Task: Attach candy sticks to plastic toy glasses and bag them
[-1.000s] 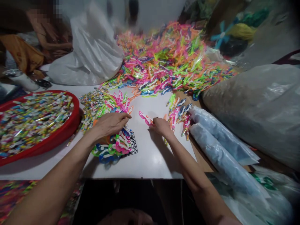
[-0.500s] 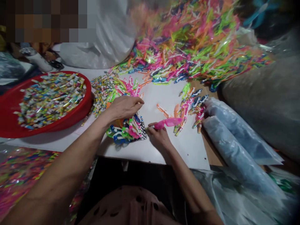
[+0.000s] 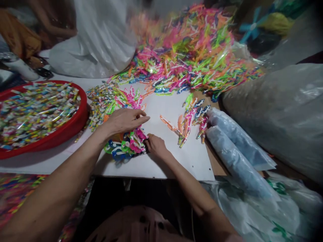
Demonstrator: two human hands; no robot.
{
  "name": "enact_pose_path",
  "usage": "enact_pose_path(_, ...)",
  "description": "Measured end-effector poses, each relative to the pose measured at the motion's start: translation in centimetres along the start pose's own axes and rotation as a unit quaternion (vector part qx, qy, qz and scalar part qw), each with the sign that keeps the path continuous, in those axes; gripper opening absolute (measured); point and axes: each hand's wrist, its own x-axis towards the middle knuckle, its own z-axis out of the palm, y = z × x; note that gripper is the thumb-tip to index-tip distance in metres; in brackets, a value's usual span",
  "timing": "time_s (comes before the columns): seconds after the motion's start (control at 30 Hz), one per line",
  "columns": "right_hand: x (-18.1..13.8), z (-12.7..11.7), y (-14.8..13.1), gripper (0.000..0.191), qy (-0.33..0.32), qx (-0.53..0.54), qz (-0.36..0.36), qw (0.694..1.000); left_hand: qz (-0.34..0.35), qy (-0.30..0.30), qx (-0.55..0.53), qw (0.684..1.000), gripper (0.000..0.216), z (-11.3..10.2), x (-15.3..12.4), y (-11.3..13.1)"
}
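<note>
Your right hand [image 3: 156,147] is at the right side of the bunch [image 3: 128,144], its fingertips up against the lower end of a pink piece [image 3: 140,134]. That piece lies just to the left of those fingertips, its long axis slanting from upper left down toward them. The right fingers are curled narrow; whether they pinch the piece or only touch it, you cannot tell from here. A strip of black grid [image 3: 142,153] shows beneath the bunch, just below this hand.

Your left hand [image 3: 123,121] spans the bunch from above, palm down, fingers reaching rightward with a small gap at the tips. Its underside is hidden, so you cannot tell if it holds anything. Of the two, your right hand is nearer the pink piece's lower end.

The white board [image 3: 181,164] carries all this, its front edge near your body. An orange piece [image 3: 167,123] lies near your right hand, up and to the right, beside a small cluster [image 3: 191,116]. Wrapped rolls [image 3: 233,148] flank the right edge, a red tub [image 3: 84,104] of sticks [image 3: 37,116] stands on the left, and a bright heap [image 3: 186,57] rises at the back.
</note>
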Motion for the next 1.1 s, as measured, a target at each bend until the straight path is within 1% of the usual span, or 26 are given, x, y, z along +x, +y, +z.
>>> enact_pose_path(0.1,-0.6,-0.1,0.5,0.024,0.014,0.021,-0.003,1.0,-0.002,0.01,-0.004,1.0,0.056,0.0,-0.2,0.1)
enact_pose_path(0.23,-0.4,0.2,-0.4,0.025,0.032,0.013,0.008,0.999,0.001,0.011,-0.003,1.0,0.051,0.1,-0.2,-0.1)
enact_pose_path(0.33,0.1,0.5,-1.1,0.025,0.024,-0.01,0.008,1.0,0.002,0.017,0.001,1.0,0.047,0.1,0.0,-0.1)
enact_pose_path(0.4,0.3,0.4,-1.0,0.026,0.023,-0.013,-0.004,1.0,-0.003,0.017,0.001,1.0,0.05,0.0,0.0,0.1)
enact_pose_path(0.47,0.1,-0.2,-0.3,0.024,0.014,0.001,-0.025,1.0,-0.001,0.005,-0.002,1.0,0.056,-0.2,-0.1,0.3)
enact_pose_path(0.53,-0.5,-1.2,1.2,0.023,0.003,0.024,-0.049,0.999,0.006,-0.013,-0.007,1.0,0.061,-0.3,-0.1,0.4)
enact_pose_path(0.57,-0.9,-1.9,2.2,0.024,0.004,0.027,-0.043,0.999,0.01,-0.017,-0.007,1.0,0.062,-0.3,-0.1,0.4)
enact_pose_path(0.6,-1.3,-2.6,3.4,0.026,0.012,0.02,-0.018,1.0,0.013,-0.018,-0.006,1.0,0.061,-0.3,-0.1,0.4)
enact_pose_path(0.67,-1.9,-4.2,5.8,0.031,0.05,-0.024,0.08,0.995,0.011,-0.011,0.003,1.0,0.056,-0.2,0.1,0.3)
enact_pose_path(0.73,-2.1,-5.5,7.8,0.03,0.081,-0.082,0.173,0.978,0.005,-0.004,0.014,1.0,0.051,-0.1,0.2,0.4)
enact_pose_path(0.77,-2.1,-5.9,8.5,0.028,0.086,-0.099,0.196,0.972,-0.001,-0.002,0.017,1.0,0.05,-0.1,0.1,0.4)
enact_pose_path(0.8,-1.9,-6.1,8.9,0.027,0.086,-0.102,0.202,0.97,-0.006,-0.002,0.019,1.0,0.049,-0.1,0.1,0.5)
enact_pose_path(0.87,-1.7,-5.8,8.6,0.023,0.087,-0.059,0.174,0.979,-0.012,-0.002,0.017,1.0,0.047,-0.2,-0.2,0.5)
enact_pose_path(0.93,-1.7,-4.6,7.2,0.02,0.118,0.049,0.105,0.986,-0.013,0.0,0.014,1.0,0.045,-0.3,-0.4,0.4)
enact_pose_path(0.97,-1.9,-3.6,6.3,0.02,0.142,0.113,0.062,0.981,-0.013,0.003,0.014,1.0,0.045,-0.3,-0.4,0.3)
enact_pose_path(1.03,-2.4,-1.4,4.4,0.021,0.169,0.227,-0.009,0.959,-0.012,0.008,0.014,1.0,0.045,0.0,-0.2,0.1)
enact_pose_path(1.1,-3.2,0.7,3.3,0.019,0.168,0.283,-0.03,0.944,-0.01,0.01,0.01,1.0,0.044,0.6,0.4,0.2)
